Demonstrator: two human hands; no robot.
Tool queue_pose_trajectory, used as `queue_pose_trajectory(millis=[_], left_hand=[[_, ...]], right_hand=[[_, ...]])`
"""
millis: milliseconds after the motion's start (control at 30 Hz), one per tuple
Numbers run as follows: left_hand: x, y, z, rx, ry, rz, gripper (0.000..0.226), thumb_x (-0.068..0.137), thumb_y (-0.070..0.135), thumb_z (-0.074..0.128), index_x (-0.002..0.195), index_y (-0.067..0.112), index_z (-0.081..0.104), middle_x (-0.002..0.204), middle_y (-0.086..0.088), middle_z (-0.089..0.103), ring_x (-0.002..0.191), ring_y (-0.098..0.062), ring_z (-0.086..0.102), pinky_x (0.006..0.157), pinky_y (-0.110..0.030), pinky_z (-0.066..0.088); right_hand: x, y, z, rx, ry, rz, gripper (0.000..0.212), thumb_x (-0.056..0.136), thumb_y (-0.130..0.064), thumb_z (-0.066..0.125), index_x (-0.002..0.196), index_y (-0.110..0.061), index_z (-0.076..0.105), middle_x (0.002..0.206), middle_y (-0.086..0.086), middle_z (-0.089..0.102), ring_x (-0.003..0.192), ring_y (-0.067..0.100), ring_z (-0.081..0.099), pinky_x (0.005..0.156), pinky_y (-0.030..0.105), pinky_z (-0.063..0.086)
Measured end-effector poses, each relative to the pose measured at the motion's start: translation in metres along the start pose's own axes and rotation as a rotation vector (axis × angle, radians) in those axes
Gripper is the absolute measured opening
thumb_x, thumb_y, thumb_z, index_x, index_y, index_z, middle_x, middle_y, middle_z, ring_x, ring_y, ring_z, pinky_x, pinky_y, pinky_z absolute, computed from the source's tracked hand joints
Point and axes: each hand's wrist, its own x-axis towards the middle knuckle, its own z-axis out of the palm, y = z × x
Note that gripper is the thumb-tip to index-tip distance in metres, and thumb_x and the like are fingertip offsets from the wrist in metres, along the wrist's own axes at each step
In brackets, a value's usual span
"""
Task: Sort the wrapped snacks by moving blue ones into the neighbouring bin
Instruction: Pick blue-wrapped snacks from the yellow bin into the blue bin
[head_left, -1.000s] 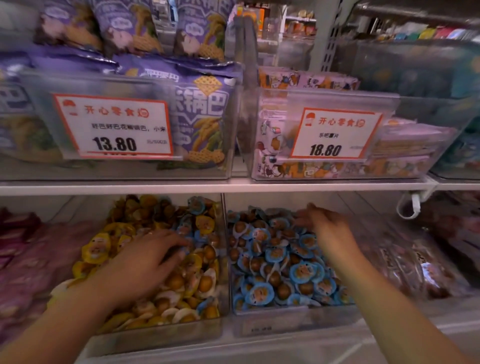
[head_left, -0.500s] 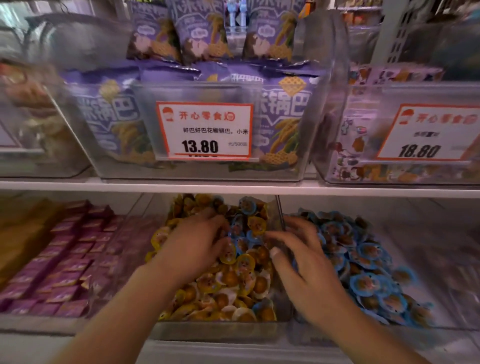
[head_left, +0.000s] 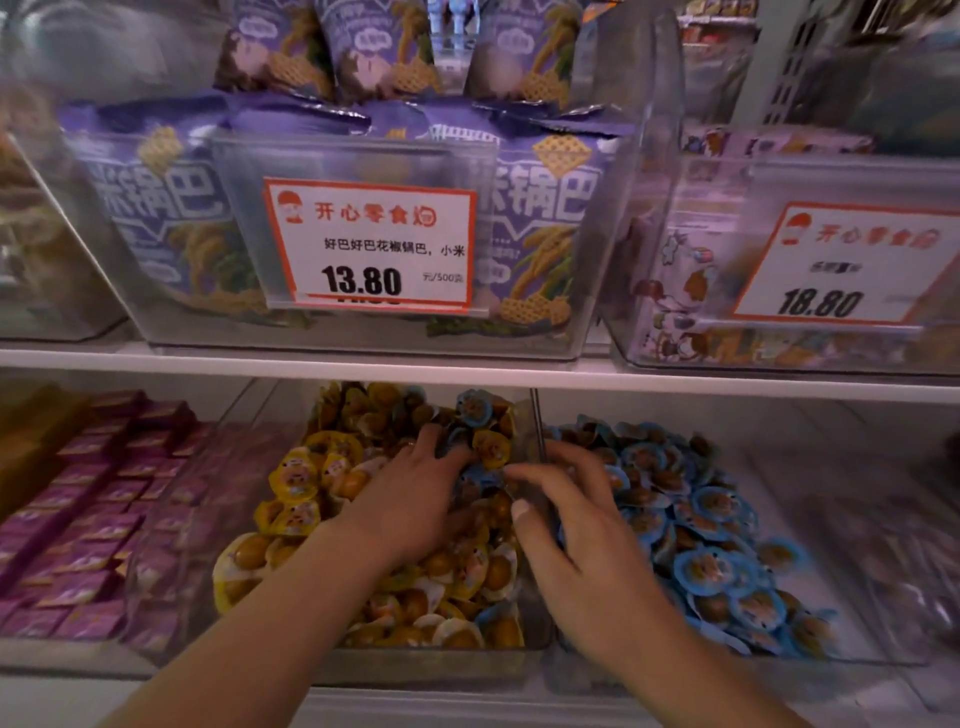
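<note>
**Both hands at the divider between the yellow and blue bins**

Head view: On the lower shelf (head_left: 467, 376) two clear bins stood side by side. The left one, the yellow bin (head_left: 436, 667), was heaped with yellow-wrapped snacks (head_left: 293, 480), and a few blue-wrapped snacks lay mixed in near its far right corner; one blue stray (head_left: 474, 408) sat at the very back against the dividing wall (head_left: 537, 431). The neighbouring blue bin (head_left: 857, 613) to the right held a pile of blue snacks (head_left: 711, 566).

The left hand (head_left: 415, 504) lay palm-down on the yellow pile, its fingers spread and slightly bent, the tips buried among wrappers just in front of the blue stray. Another blue wrapper (head_left: 475, 480) showed between the two hands, beside the left fingertips. Whether the left hand had hold of anything I could not tell.

The right hand (head_left: 576, 530) straddled the dividing wall, thumb on the yellow side, fingers curved over the near edge of the blue pile. Its fingers were curled, but whether they pinched a wrapper was hidden.

Purple packets (head_left: 88, 519) filled the bin at the shelf's left end. Above, a price card (head_left: 369, 244) read 13.80.
</note>
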Motion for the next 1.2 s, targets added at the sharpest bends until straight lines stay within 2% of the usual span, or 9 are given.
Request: queue_pose_trajectory(millis=[67, 133, 267, 400, 667, 800, 967, 1100, 1200], left_hand=[[0.005, -0.002, 0.002, -0.082, -0.031, -0.006, 0.077, 0.087, 0.062, 0.057, 0.151, 0.042, 0.019, 0.160, -0.004, 0.015, 0.137, -0.031, 0.038, 0.109, -0.044, 0.036], [0.011, -0.005, 0.001, -0.157, -0.036, -0.030, 0.085, 0.085, 0.062, 0.060, 0.154, 0.040, 0.016, 0.158, -0.003, 0.022, 0.137, -0.030, 0.039, 0.109, -0.041, 0.037], [0.013, -0.005, -0.004, -0.163, 0.031, 0.001, 0.051, 0.083, 0.053, 0.064, 0.130, 0.040, 0.049, 0.122, 0.005, 0.046, 0.101, -0.021, 0.062, 0.083, -0.038, 0.053], [0.008, -0.002, -0.005, -0.135, 0.103, 0.047, 0.029, 0.082, 0.051, 0.062, 0.105, 0.037, 0.052, 0.104, 0.011, 0.049, 0.082, -0.017, 0.062, 0.070, -0.041, 0.054], [0.004, -0.002, -0.005, -0.117, 0.023, 0.114, 0.041, 0.082, 0.048, 0.065, 0.118, 0.039, 0.046, 0.119, 0.011, 0.050, 0.099, -0.017, 0.058, 0.079, -0.038, 0.050], [0.003, 0.002, -0.004, -0.158, 0.058, 0.101, 0.029, 0.089, 0.031, 0.064, 0.114, 0.036, 0.050, 0.116, 0.007, 0.059, 0.100, -0.018, 0.060, 0.081, -0.037, 0.051], [-0.006, -0.015, -0.024, -0.467, 0.095, -0.051, 0.025, 0.086, 0.019, 0.071, 0.099, 0.034, 0.055, 0.097, 0.008, 0.065, 0.087, -0.011, 0.062, 0.066, -0.027, 0.049], [-0.026, -0.023, -0.043, -0.823, 0.185, -0.081, 0.024, 0.084, 0.011, 0.078, 0.101, 0.018, 0.063, 0.084, 0.006, 0.072, 0.075, -0.003, 0.069, 0.065, -0.018, 0.053], [-0.040, -0.023, -0.054, -1.166, 0.237, -0.148, 0.020, 0.083, 0.013, 0.076, 0.101, 0.011, 0.068, 0.095, -0.005, 0.076, 0.090, -0.018, 0.073, 0.081, -0.032, 0.058]], right_hand=[[0.000, -0.001, 0.001, -0.002, 0.001, -0.002, 0.038, 0.096, -0.058, 0.034, 0.129, -0.047, 0.048, 0.142, -0.030, 0.017, 0.119, -0.027, 0.028, 0.088, -0.001, 0.032], [0.000, -0.002, 0.002, -0.001, 0.006, 0.003, 0.039, 0.096, -0.059, 0.032, 0.130, -0.046, 0.048, 0.143, -0.030, 0.017, 0.116, -0.028, 0.030, 0.087, 0.000, 0.032], [-0.001, -0.004, 0.002, 0.012, 0.011, 0.011, 0.042, 0.093, -0.062, 0.029, 0.129, -0.047, 0.046, 0.144, -0.028, 0.018, 0.117, -0.013, 0.042, 0.095, 0.014, 0.041], [-0.001, -0.005, 0.001, 0.012, 0.010, 0.017, 0.037, 0.096, -0.057, 0.033, 0.130, -0.046, 0.047, 0.144, -0.027, 0.020, 0.116, -0.007, 0.047, 0.094, 0.016, 0.043], [-0.001, -0.007, 0.001, 0.006, 0.013, 0.008, 0.041, 0.094, -0.059, 0.032, 0.130, -0.045, 0.047, 0.143, -0.027, 0.019, 0.115, -0.006, 0.047, 0.093, 0.012, 0.041], [-0.001, -0.007, 0.000, 0.005, 0.009, 0.011, 0.035, 0.098, -0.051, 0.038, 0.130, -0.044, 0.049, 0.143, -0.026, 0.020, 0.114, -0.005, 0.049, 0.093, 0.013, 0.044], [0.000, -0.006, -0.003, 0.034, -0.009, 0.007, 0.033, 0.099, -0.048, 0.043, 0.131, -0.043, 0.050, 0.144, -0.025, 0.020, 0.124, -0.007, 0.039, 0.102, 0.013, 0.039], [0.001, -0.006, -0.004, 0.031, 0.010, -0.008, 0.032, 0.098, -0.048, 0.044, 0.129, -0.043, 0.052, 0.142, -0.027, 0.022, 0.118, -0.022, 0.033, 0.097, 0.000, 0.030], [0.002, -0.015, -0.006, 0.008, 0.125, -0.025, 0.027, 0.100, -0.040, 0.048, 0.125, -0.038, 0.057, 0.138, -0.023, 0.031, 0.127, -0.011, 0.034, 0.109, 0.016, 0.035]])
